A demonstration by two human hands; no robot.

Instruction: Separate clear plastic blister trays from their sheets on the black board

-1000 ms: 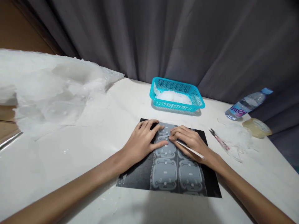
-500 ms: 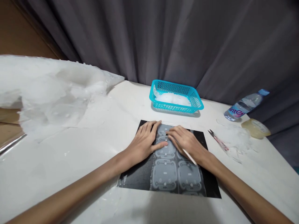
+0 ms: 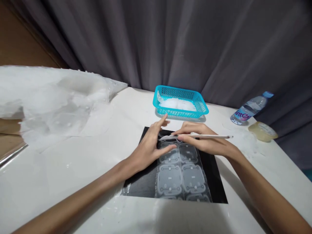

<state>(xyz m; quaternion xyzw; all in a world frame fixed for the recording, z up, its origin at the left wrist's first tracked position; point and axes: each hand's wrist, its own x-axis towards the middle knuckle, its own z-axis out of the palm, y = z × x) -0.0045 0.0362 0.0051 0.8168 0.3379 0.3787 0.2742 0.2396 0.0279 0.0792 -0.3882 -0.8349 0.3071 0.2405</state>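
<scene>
On a black sheet lies a clear plastic film bearing rows of pale rounded-square shapes. My left hand is over the sheet's left far part, fingers spread and partly raised, its thumb stretched over the film. In my right hand a slim white pen-like tool is pinched, held nearly level with its back end pointing right. By its front end, near my left hand, a thin pale strip shows; whether the tool touches it I cannot tell.
Behind the sheet stands a blue basket with white fluffy material. A large bag of white stuffing lies at left. A tilted water bottle, a tape roll and loose white fluff are at right.
My right hand has turned and lifted, so the tool swings from slanting toward me to nearly level. My left fingers have risen off the sheet. The scissors at right are now hidden.
</scene>
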